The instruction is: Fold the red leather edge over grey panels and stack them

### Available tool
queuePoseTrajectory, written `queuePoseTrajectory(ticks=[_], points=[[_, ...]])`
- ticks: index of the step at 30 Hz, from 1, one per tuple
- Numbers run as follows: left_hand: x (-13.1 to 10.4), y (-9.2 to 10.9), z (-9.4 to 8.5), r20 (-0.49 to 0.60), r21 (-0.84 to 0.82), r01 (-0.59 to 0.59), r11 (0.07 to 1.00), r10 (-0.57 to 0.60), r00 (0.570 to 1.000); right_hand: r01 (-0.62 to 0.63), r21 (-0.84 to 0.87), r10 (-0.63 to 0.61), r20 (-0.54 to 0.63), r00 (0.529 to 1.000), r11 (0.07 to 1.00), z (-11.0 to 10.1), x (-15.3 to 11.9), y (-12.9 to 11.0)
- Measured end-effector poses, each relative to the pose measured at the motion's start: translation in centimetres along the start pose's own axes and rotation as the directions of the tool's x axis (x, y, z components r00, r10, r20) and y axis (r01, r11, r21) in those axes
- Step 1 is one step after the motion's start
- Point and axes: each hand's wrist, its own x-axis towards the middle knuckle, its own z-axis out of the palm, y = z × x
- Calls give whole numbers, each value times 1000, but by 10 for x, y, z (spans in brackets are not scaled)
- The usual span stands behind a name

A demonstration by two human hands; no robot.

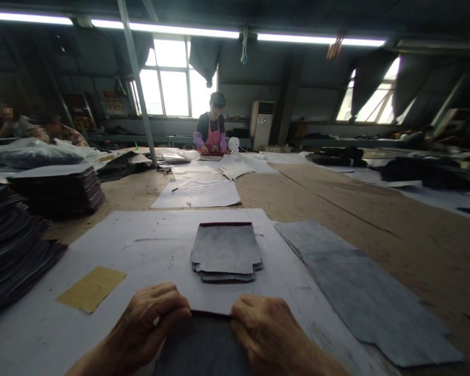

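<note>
Dark grey sheet (pixel 203 347) is nearest us, bottom centre, btwn our two hands; its far edge carries a dark red strip. Our L hand (pixel 152 316) pinches that edge near the L corner, thumb against fingers; our R hand (pixel 264 329) grasps it likewise near the R corner. We can't tell whether the sheet touches the white paper (pixel 117 240) below. Just beyond, on the paper, we see a stack of light grey pcs (pixel 225 249), notched at the near corners. To our L lies a yellow-brown card (pixel 92 289); to our R, a large grey panel (pixel 368 292) at the paper's R side. Far L: a tall dark stack (pixel 13 250), w/ a squarer stack (pixel 62 193) behind. Across the brown table (pixel 305 193) we see a co-worker (pixel 212 133) in a pink apron.
</note>
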Motion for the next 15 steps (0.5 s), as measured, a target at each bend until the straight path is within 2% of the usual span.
queuePoseTrajectory(ticks=[3,6,8,10,12,13,15], points=[[-1,-2,-1,-47,-15,69,997,-70,996,-103,137,104,1,995,985,-6,-10,11],[0,-4,-2,-19,-90,158,983,-160,987,-226,317,229,29,973,921,-10,-21,20],[-2,-5,-2,20,-174,250,952,-251,968,-323,459,321,84,943,828,-10,-27,24],[-5,-5,-1,58,-274,341,899,-339,939,-396,605,403,133,905,691,-12,-29,24],[-8,-6,-1,73,-374,408,833,-412,908,-411,710,448,150,881,572,-17,-28,25],[-7,-6,-2,85,-405,433,805,-439,894,-395,741,452,139,881,543,-22,-26,25],[-1,-5,-6,116,-419,475,774,-473,873,-346,763,427,102,898,546,-35,-19,28]])
